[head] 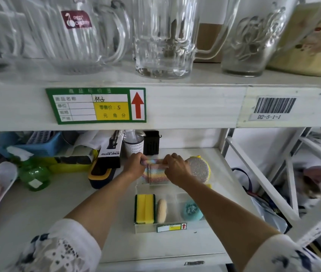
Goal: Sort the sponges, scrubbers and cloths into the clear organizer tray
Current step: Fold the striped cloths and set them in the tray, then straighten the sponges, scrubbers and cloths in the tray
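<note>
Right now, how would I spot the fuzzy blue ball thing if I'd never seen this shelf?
Find the clear organizer tray on the lower white shelf, under the person's arms. The teal scrubber sits in its near right compartment. It is the only round, blue-green, shiny tangle there; its neighbours are a beige oval sponge and yellow block sponges.

**Sponges, scrubbers and cloth at the tray**

The clear organizer tray (162, 225) sits near the shelf's right front edge. Its front compartments hold two yellow sponges with green backing (145, 208), a beige oval scrubber (161, 210) on edge, and a teal mesh scrubber (191, 210). At its back, a pastel striped cloth (154, 174) stands bunched beside a round glittery scrubber (199, 169).
</note>
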`<state>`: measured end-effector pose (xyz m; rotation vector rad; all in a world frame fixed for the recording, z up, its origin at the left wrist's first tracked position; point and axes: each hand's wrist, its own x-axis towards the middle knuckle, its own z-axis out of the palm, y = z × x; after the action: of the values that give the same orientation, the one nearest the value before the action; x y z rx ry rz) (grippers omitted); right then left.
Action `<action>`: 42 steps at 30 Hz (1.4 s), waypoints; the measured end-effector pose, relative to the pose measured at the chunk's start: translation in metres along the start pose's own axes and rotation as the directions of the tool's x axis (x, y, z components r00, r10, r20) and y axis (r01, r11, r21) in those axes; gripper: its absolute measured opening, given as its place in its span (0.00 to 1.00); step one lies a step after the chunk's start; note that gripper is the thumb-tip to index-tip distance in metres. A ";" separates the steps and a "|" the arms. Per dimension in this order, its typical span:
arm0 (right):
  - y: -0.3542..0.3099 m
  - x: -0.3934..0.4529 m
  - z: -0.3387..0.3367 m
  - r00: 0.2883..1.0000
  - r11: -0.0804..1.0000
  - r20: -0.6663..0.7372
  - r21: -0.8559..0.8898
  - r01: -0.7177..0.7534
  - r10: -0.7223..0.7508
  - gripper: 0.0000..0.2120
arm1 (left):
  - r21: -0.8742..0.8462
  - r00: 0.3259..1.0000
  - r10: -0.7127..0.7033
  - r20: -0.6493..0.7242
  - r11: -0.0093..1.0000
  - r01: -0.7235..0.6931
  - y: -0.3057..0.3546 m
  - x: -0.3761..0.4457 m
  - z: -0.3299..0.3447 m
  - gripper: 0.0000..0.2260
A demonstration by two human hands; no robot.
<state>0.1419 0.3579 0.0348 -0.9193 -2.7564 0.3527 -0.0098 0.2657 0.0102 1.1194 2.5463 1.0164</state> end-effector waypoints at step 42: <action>-0.005 -0.098 0.030 0.926 0.907 0.091 0.255 0.334 -0.366 0.38 | -0.032 0.925 0.181 0.334 0.983 -0.180 -0.022 -0.148 -0.047 0.37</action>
<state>0.2079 0.2894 -0.0052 -0.3405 -2.8443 0.6796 0.0621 0.1265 0.0160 1.4133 2.2052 0.7810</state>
